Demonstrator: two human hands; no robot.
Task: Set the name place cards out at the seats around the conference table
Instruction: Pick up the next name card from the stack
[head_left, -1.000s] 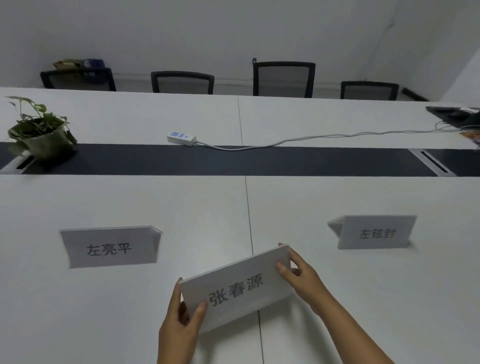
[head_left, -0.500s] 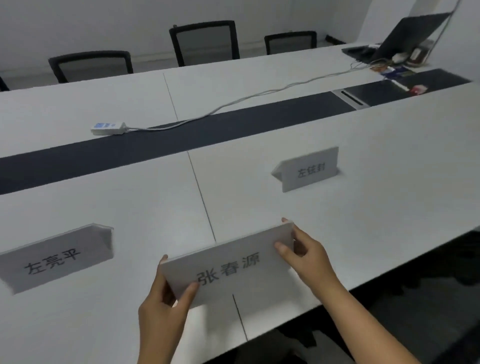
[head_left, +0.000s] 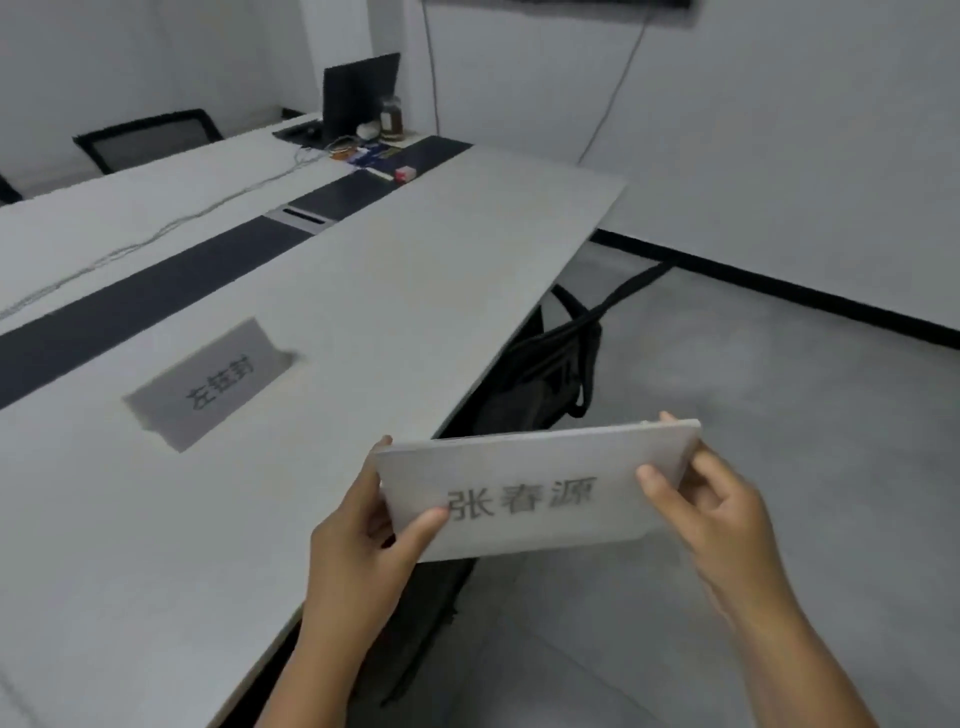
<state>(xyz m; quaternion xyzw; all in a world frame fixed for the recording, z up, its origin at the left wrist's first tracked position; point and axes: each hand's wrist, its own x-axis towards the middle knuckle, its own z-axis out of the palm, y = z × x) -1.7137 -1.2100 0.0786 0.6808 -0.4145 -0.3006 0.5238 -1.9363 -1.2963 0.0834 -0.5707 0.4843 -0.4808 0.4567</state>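
Off the near-right edge of the conference table (head_left: 426, 270), over the grey floor (head_left: 779, 364), both hands hold one name card (head_left: 535, 493) in the air. Left hand (head_left: 363, 545) is clamped on the card's left end: thumb across the front face beside the first printed character, fingers behind. Right hand (head_left: 722, 514) is clamped on the right end the same way, thumb in front, fingertips showing over the top edge. Card is lifted clear of the table, touching nothing but the hands, printed face toward the camera, roughly level with a slight tilt.

Second name card (head_left: 210, 387) stands on the white tabletop to the left and farther out, well apart from the held one, just on the near side of the dark centre strip (head_left: 171, 291). Print on it is blurred.

Far end of the table: open laptop (head_left: 358, 98), a brown jar (head_left: 390, 120) just right of it, small clutter around them. White cable (head_left: 171, 223) runs along the far half of the table. Black chair (head_left: 148, 137) at the far side; another black chair (head_left: 550, 369) tucked under the near edge, between the table and the held card.
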